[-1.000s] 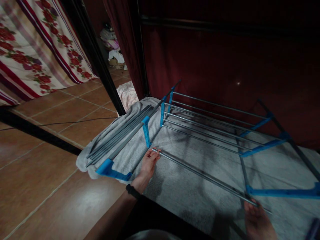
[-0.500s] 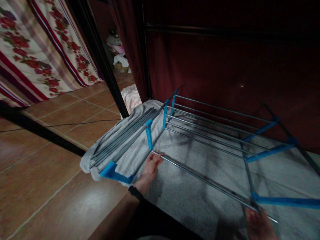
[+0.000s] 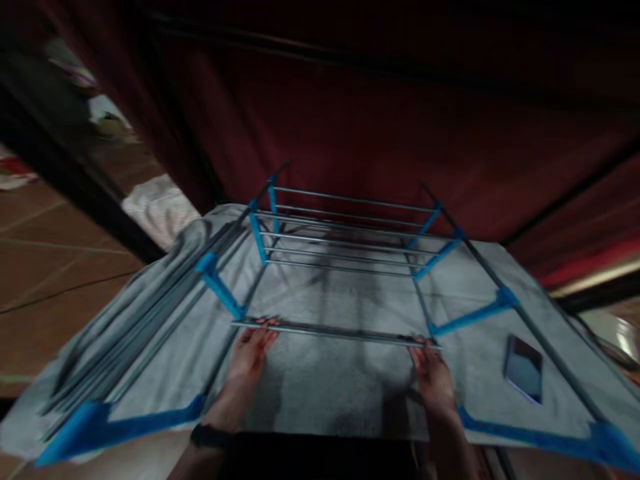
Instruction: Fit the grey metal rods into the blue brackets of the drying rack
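A grey metal rod point(image 3: 335, 330) lies crosswise in front of me, held at both ends. My left hand point(image 3: 250, 363) pinches its left end and my right hand point(image 3: 433, 377) grips its right end. The rod sits between the blue plastic brackets point(image 3: 220, 287) of a partly built rack point(image 3: 350, 233) of grey rods and dark side poles. The rack stands on a grey towel point(image 3: 325, 387) spread on the floor. The view is blurred by motion.
A bundle of spare grey rods point(image 3: 145, 313) lies on the towel's left edge. A phone point(image 3: 524, 368) rests on the towel at the right. A dark red curtain point(image 3: 360, 120) hangs behind the rack. Brown tiled floor point(image 3: 45, 267) lies to the left.
My view has swung to the right, so the rack now sits square in front. The rod now looks level across the frame, both hands still at its ends. The phone has come into view.
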`<state>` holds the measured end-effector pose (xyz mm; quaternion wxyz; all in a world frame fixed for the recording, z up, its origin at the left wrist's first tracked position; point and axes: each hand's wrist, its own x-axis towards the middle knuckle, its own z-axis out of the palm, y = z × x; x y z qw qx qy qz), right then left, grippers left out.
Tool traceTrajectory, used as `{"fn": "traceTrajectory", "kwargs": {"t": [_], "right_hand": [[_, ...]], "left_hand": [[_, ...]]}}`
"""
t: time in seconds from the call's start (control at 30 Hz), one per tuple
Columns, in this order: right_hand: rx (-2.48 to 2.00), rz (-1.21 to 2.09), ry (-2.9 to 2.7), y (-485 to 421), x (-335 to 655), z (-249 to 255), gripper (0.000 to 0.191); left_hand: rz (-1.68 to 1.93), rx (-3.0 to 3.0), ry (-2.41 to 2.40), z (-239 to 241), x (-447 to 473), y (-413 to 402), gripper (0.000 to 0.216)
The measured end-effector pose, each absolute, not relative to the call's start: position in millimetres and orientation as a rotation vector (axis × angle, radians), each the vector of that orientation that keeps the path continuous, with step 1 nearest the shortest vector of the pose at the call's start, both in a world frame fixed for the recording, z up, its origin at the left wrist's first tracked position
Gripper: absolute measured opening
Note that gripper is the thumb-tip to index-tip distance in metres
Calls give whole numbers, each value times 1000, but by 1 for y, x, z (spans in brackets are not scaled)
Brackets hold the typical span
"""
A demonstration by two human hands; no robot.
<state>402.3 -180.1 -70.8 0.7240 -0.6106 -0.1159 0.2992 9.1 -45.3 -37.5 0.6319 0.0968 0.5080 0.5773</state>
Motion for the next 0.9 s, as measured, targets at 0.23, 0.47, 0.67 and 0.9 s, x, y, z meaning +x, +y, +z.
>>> {"fn": "traceTrajectory", "kwargs": {"t": [0.23, 0.47, 0.67, 0.9], "right_hand": [[-1137, 695, 84, -151, 393, -80, 26], [-1126, 714, 61, -143, 398, -82, 28], [-1113, 719, 76, -136, 403, -82, 29], [-1092, 729, 102, -134, 404, -76, 32]], "left_hand": [[1239, 213, 1262, -36, 12, -36, 26], [1186, 194, 1343, -30, 17, -38, 27], [1137, 215, 1379, -32, 22, -33, 26], [1113, 254, 1408, -30, 26, -32, 24]]}}
